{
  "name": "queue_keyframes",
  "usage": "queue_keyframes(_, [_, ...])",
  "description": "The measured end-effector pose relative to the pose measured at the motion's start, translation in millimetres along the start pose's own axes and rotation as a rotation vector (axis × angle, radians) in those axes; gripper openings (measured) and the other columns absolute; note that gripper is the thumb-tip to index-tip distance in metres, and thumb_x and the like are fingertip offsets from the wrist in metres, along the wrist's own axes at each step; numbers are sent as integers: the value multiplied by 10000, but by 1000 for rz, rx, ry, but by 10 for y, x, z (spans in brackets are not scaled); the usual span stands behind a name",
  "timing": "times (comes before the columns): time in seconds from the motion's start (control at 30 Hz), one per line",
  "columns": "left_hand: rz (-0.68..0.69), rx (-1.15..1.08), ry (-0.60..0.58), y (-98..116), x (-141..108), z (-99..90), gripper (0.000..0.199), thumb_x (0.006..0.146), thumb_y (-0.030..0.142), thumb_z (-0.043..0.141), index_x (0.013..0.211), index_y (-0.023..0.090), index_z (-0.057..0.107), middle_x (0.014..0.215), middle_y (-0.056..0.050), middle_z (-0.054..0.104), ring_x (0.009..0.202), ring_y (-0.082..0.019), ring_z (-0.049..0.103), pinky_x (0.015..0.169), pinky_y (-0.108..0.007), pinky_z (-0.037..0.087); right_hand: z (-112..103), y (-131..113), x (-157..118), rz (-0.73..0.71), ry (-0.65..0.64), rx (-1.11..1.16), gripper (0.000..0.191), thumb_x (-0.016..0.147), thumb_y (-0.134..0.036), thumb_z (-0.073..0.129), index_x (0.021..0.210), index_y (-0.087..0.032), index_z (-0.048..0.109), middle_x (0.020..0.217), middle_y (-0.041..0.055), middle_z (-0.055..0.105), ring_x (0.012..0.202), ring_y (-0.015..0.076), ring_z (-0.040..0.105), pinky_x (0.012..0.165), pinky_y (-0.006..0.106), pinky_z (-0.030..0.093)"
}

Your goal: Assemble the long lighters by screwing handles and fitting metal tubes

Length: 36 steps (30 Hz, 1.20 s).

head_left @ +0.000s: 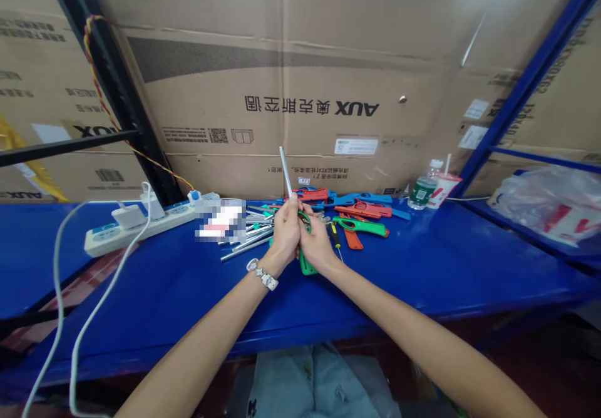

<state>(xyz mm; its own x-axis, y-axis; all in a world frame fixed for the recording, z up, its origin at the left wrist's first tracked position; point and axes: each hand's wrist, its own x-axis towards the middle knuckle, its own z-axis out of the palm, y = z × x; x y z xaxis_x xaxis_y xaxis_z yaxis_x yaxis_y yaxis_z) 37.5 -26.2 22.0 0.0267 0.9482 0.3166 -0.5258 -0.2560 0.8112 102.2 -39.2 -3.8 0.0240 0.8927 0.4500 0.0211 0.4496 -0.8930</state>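
My left hand point(286, 233) and my right hand point(315, 239) meet over the blue table point(404, 280). Between them is a green plastic handle point(307, 265), its lower end showing below the palms. A metal tube point(285, 171) rises from the fingertips, tilted slightly left. Fingers of my left hand close round the tube's base; those of my right hand wrap the green handle. Where tube and handle meet is hidden. Loose metal tubes point(244, 246) lie left of my hands. To the right are red handles point(364, 209), a green handle point(364, 226) and a yellow-black screwdriver point(335, 235).
A white power strip point(106, 241) with plugs and cables lies at the left. Toward the back right stand a water bottle point(422, 189) and a red-white cup point(444, 191). Large cardboard boxes point(300, 61) stand behind the table, between metal frame posts.
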Motion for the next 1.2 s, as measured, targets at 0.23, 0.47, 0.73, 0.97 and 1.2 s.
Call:
queue_keyframes(0.23, [-222, 135, -72, 71, 69, -143, 373, 922, 504, 612, 755, 171, 630, 639, -30, 659, 499, -131, 573, 493, -235, 428, -105, -47, -48, 280, -162, 252, 414, 848, -613, 645, 942, -227, 529, 457, -97, 472, 318, 107, 434, 324, 224, 408])
queue_keyframes(0.47, [-115, 20, 8, 237, 229, -248, 274, 913, 423, 640, 825, 164, 658, 810, -63, 727, 712, -159, 671, 630, -245, 505, -238, -201, -107, 474, -351, 219, 382, 932, -567, 573, 1070, -211, 559, 490, -57, 594, 346, 143, 553, 347, 240, 485])
queue_keyframes(0.73, [-172, 92, 28, 218, 126, -185, 322, 899, 495, 641, 821, 185, 599, 827, -38, 721, 502, -107, 572, 375, -193, 342, -186, -164, 92, 428, -463, 312, 428, 882, -526, 682, 711, -147, 576, 597, 15, 640, 499, 140, 639, 532, 283, 572])
queue_keyframes(0.97, [-148, 79, 88, 115, 192, -231, 380, 967, 519, 510, 767, 196, 522, 781, -45, 725, 592, -155, 665, 408, -199, 398, -106, -209, 145, 499, -409, 316, 470, 811, -552, 749, 674, -166, 518, 556, -47, 545, 422, 75, 494, 421, 220, 446])
queue_keyframes(1.2, [-165, 58, 154, 138, 114, -246, 427, 963, 559, 504, 722, 214, 434, 569, 20, 636, 440, -117, 580, 448, -206, 439, 32, -246, 102, 564, -331, 360, 486, 779, -554, 764, 681, -199, 447, 483, -90, 474, 348, 61, 413, 351, 194, 359])
